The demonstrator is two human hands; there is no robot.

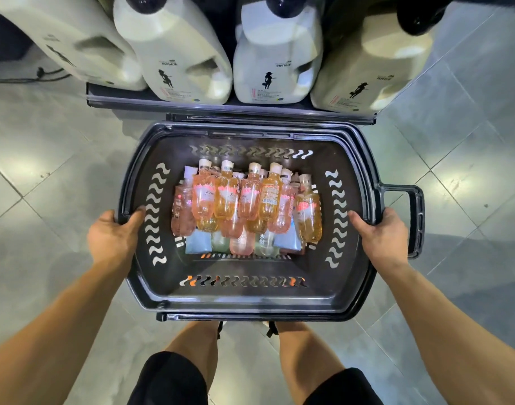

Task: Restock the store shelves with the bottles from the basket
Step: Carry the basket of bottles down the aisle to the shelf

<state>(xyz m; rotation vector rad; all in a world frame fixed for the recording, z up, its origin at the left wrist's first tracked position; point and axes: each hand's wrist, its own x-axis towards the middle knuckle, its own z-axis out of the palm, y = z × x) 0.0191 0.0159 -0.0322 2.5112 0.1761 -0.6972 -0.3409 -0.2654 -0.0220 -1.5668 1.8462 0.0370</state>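
A black plastic basket (pixel 244 296) is held below me, over the tiled floor. Several small orange and pink bottles (pixel 247 197) with pale caps lie side by side in it, on top of blue, green and clear bottles (pixel 197 242). My left hand (pixel 113 236) grips the basket's left rim, thumb inside the wall. My right hand (pixel 382 236) grips the right rim the same way. Just beyond the basket is the black bottom shelf (pixel 127 99) of a store rack.
Several large white jugs (pixel 186 54) with black caps and a silhouette label stand on the bottom shelf. A black basket handle (pixel 415 220) sticks out to the right. Grey floor tiles lie all around; my legs are under the basket's near edge.
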